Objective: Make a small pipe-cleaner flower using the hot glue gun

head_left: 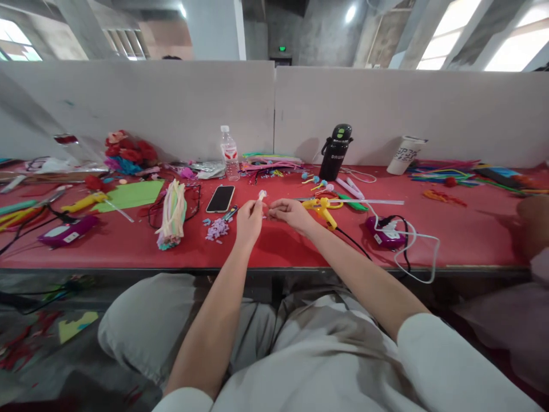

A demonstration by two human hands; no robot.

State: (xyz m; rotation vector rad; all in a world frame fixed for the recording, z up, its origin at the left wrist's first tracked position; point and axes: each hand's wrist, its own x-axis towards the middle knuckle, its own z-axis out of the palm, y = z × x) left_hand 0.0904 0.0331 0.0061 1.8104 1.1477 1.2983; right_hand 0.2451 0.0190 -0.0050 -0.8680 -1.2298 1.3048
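Two hands near-touching: L (250,220) w/ pinch on white piece (261,195), R (289,213) grip unclear; black flask (335,152) lettering illegible.

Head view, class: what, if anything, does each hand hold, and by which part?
The left hand pinches a small pale piece by its lower end. Whether the right hand grips anything cannot be told.

table (454,240): red
stick (261,195): white tip
phone (221,198): black
flask (335,154): black, green top
cup (405,154): white, black lettering
paper sheet (131,194): green
glue gun (323,210): yellow
cut pieces (217,230): lilac
bottle (230,153): clear, red label
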